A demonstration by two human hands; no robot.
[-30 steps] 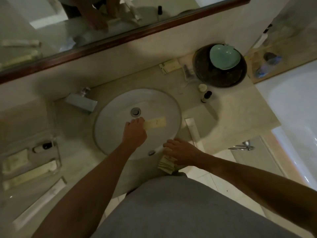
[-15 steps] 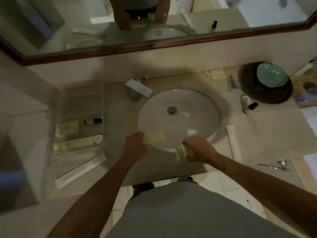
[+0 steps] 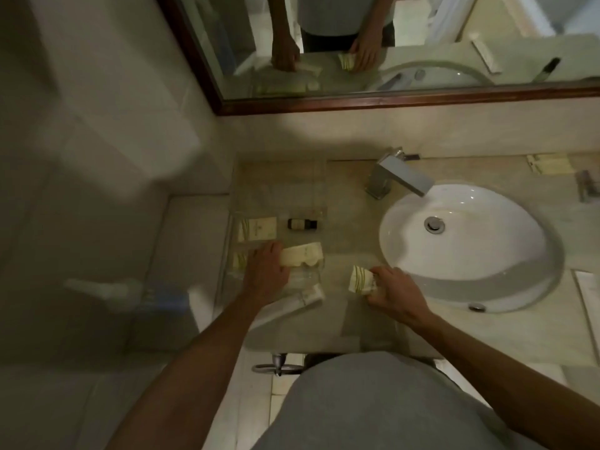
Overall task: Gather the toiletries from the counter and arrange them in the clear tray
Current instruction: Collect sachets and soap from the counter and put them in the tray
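Note:
The clear tray (image 3: 276,190) sits on the counter left of the sink. Inside it lie a cream sachet (image 3: 257,228) and a small dark bottle (image 3: 302,223). My left hand (image 3: 266,271) is over the tray's near part, shut on a cream packet (image 3: 303,254) that lies beside another pale tube in the tray. My right hand (image 3: 394,292) rests on the counter between tray and sink, shut on a small packet with green stripes (image 3: 361,280). A long white wrapped item (image 3: 292,303) lies at the tray's near edge.
The white sink (image 3: 467,248) with its chrome tap (image 3: 399,177) fills the right side. More toiletries lie at the back right (image 3: 548,164) and at the right edge (image 3: 589,297). A mirror (image 3: 389,43) hangs above. The counter's front edge is near my body.
The view swung left. My left hand carried the cream packet from the sink's rim to the tray. My right hand moved left with the striped packet.

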